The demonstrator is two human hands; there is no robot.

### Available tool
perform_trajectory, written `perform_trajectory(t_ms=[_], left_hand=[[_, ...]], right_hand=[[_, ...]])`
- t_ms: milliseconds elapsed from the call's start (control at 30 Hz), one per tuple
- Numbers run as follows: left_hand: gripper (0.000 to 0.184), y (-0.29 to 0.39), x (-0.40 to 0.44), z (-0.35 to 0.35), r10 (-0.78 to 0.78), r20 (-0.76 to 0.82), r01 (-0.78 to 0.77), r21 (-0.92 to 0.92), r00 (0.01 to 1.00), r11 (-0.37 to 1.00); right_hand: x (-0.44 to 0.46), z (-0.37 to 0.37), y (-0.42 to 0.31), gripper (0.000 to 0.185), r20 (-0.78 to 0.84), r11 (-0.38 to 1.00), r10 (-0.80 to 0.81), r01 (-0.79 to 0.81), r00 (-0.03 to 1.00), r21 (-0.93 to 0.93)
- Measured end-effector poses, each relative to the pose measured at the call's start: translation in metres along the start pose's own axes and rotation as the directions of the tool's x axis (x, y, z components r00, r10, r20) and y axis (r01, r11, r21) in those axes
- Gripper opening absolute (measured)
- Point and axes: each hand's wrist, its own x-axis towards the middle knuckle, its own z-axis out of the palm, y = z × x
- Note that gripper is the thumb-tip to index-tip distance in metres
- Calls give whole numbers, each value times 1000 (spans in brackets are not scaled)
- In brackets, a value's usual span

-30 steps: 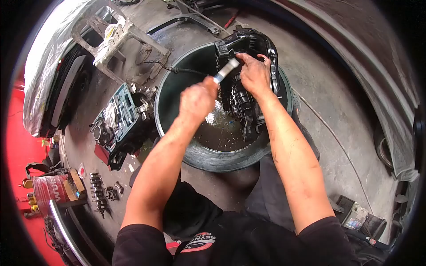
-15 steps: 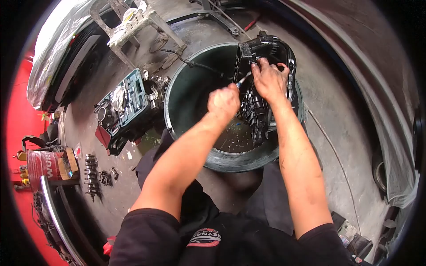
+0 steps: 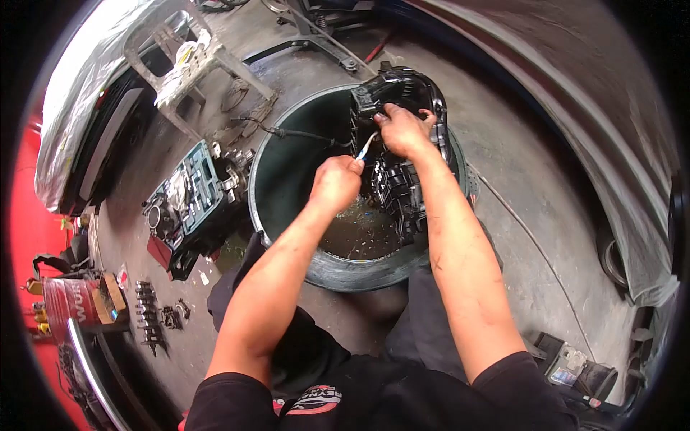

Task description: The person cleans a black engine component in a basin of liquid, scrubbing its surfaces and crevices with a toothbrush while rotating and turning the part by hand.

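Note:
A large black engine part (image 3: 399, 188), ribbed and wet-looking, stands tilted in the right side of a round dark-green tub (image 3: 352, 276). My right hand (image 3: 405, 134) grips its upper section, fingers curled over the edge. In my left hand (image 3: 336, 185) is a slim brush (image 3: 367, 147), like a toothbrush, with a whitish end and some blue. Its tip points up toward the part, just below my right fingers; I cannot tell whether it touches. Murky liquid with bits floating in it lies at the tub's bottom.
A teal tool case (image 3: 198, 188) and metal parts lie left of the tub. Further left are a crankshaft (image 3: 149, 316) and small parts on the floor. A worn plastic chair (image 3: 190, 79) stands behind. A thin hose (image 3: 302, 134) hangs over the tub's rim; plastic sheeting (image 3: 575, 136) covers the right side.
The view has shifted, so the tub sits lower and further left. My left hand has drawn the brush slightly down and back from the part; my right hand keeps its grip.

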Motion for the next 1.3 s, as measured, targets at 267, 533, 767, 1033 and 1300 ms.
perform_trajectory(t_ms=[267,533,767,1033,1300], left_hand=[[28,-24,24,17,213,48,-219,181,976,959],[25,32,-21,-64,76,21,-72,651,997,755],[24,90,-16,-139,338,-63,-235,601,939,764],[19,169,127,-81,736,459,-676,737,497,-3],[17,191,110,-44,663,697,-702,616,274,-357]], right_hand=[[-13,7,2,41,-109,996,-58,50,992,-69],[-22,11,-9,43,-291,991,-119,96,949,-93],[-27,19,-15,41,-384,991,-119,88,915,-98],[-28,23,-17,40,-427,993,-115,101,897,-55],[-29,18,-18,42,-367,996,-93,86,925,-37]])
